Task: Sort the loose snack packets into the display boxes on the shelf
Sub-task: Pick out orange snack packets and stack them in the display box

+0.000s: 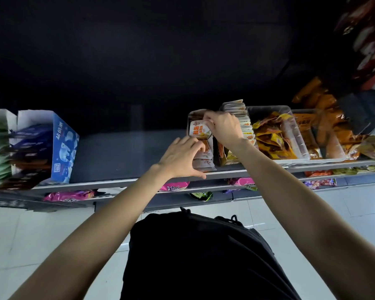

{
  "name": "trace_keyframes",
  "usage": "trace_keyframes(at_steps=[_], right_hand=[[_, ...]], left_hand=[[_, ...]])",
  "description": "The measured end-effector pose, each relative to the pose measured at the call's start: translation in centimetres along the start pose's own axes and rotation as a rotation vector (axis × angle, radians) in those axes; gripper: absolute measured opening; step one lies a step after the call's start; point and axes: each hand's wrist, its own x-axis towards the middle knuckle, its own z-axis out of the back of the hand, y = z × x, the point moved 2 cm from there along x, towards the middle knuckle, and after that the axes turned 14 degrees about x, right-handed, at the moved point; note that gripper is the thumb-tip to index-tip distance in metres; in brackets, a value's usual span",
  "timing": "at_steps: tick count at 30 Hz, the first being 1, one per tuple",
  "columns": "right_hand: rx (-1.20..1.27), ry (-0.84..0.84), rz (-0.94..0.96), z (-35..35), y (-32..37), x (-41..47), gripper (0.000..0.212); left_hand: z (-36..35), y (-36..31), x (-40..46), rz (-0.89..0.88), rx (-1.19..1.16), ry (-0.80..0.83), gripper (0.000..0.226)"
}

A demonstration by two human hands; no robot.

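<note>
two hands at shelf (121, 182) front edge: right hand (222, 128) pinches white-orange packet (198, 129) over display box (200, 146); left hand (182, 155), fingers relaxed, steadies row. slot it upright, aligned.

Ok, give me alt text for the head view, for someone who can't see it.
A person's right hand pinches a white-and-orange snack packet at the top of a cardboard display box on a dark shelf, while the left hand rests against the packets stacked in the box's front. Clear bins of yellow and orange packets stand to the right, a blue box to the left.
</note>
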Motion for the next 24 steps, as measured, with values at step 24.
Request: trace_keyframes(at_steps=[24], right_hand=[[-0.064,0.091,0.043,-0.8,-0.2,-0.8,0.040]], left_hand=[[2.5,2.6,1.5,0.289,-0.005,-0.546,0.019]])
